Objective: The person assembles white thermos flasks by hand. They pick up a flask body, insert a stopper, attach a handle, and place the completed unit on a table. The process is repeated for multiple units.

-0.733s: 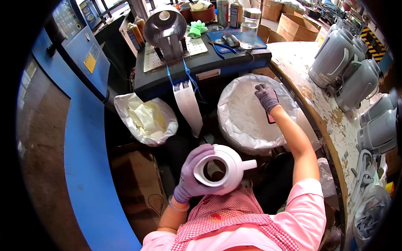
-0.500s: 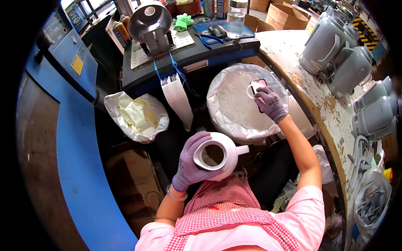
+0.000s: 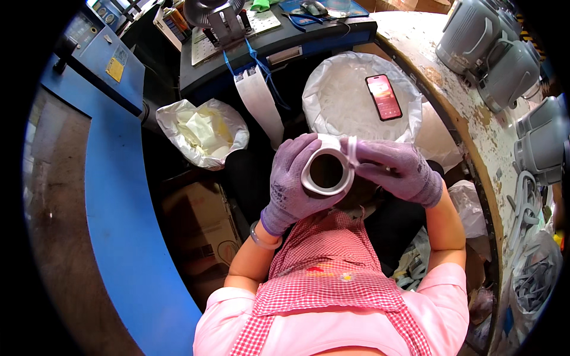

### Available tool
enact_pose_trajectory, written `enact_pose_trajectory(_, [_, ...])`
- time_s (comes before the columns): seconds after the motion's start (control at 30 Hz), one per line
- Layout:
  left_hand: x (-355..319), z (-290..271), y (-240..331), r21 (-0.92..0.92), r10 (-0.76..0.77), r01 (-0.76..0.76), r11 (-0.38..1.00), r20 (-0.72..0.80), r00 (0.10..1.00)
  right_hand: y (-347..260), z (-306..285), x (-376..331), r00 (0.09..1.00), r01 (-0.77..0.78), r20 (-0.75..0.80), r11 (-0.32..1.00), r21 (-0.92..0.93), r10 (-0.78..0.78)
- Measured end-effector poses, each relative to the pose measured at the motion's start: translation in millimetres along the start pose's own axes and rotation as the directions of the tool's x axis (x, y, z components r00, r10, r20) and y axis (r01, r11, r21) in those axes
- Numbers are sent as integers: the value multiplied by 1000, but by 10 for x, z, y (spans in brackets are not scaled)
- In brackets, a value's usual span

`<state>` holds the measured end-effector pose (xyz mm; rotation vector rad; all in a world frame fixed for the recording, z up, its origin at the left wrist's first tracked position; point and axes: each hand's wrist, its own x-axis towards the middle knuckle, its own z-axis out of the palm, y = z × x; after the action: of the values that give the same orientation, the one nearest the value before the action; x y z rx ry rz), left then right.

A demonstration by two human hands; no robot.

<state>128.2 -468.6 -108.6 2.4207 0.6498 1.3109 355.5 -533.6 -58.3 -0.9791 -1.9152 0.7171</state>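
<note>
My left hand [image 3: 291,184], in a grey-purple glove, wraps round the left side of a white jug body [image 3: 328,191]. The jug's round mouth faces up and its inside looks dark. At the jug's right side my right hand [image 3: 404,172], also gloved, pinches a thin white ring [image 3: 352,152], seen nearly edge-on. The ring is close against the rim; whether they touch I cannot tell. A phone [image 3: 385,98] with a lit reddish screen lies over the large bin lined with white plastic [image 3: 323,77], just beyond my hands.
A smaller lined bin [image 3: 172,145] with pale scraps stands at left. Beyond is a dark bench [image 3: 279,38] with a metal fixture and pliers [image 3: 295,22]. Grey jugs [image 3: 510,71] crowd the worn curved table [image 3: 442,71] at right. A blue machine panel [image 3: 113,207] runs along the left.
My right hand has come back from the phone to the jug, bringing the white ring. The jug has turned, and its handle no longer sticks out to the right. The view has tipped downward.
</note>
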Motion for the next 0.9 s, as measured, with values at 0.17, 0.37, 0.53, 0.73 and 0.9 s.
enact_pose_trajectory(0.17, [40, 25, 165, 55, 18, -14, 998, -76, 997, -112, 249, 141, 983, 167, 135, 897, -408, -122])
enact_pose_trajectory(0.37, [23, 111, 311, 118, 32, -18, 993, -112, 993, -199, 380, 79, 961, 87, 232, 636, -767, 148])
enact_pose_trajectory(0.53, [44, 29, 303, 136, 86, -71, 988, -104, 991, -301, 227, 104, 939, 149, 325, 719, -679, 112])
enact_pose_trajectory(0.73, [41, -221, 342, 301, 67, -53, 952, -34, 997, -580, 74, 120, 903, 207, 430, 889, -408, -12])
enact_pose_trajectory(0.9, [68, -538, 236, 194, 118, -60, 979, -303, 946, -91, -111, -151, 953, 119, -288, 992, 50, -100])
